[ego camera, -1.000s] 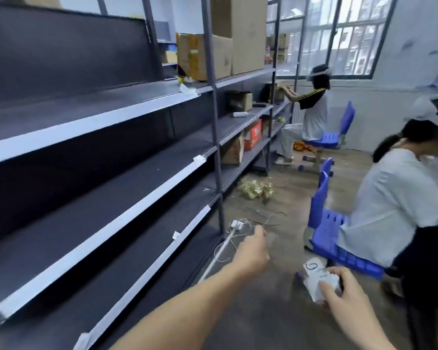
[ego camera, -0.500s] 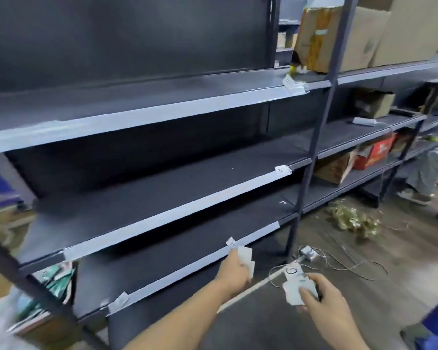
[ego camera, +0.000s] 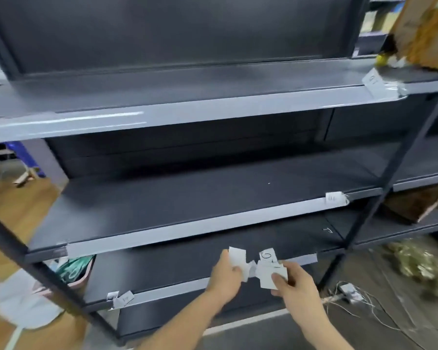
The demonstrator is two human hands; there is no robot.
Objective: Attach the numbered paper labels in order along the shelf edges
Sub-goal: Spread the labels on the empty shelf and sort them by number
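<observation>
While clamped in left hand (ego camera: 225, 277) and right hand (ego camera: 297, 286) grips — white paper labels (ego camera: 268, 272), one hand-numbered.

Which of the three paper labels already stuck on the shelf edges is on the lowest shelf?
The tilted label at the left end of the lower shelf edge. The top-edge label and the middle-edge label both sit at right ends.

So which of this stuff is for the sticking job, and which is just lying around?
For the job: left hand pinching one paper label; right hand holding the label stack; shelf edge; stuck-on label.
Just lying about: cardboard box; power strip; pink basket.
</observation>
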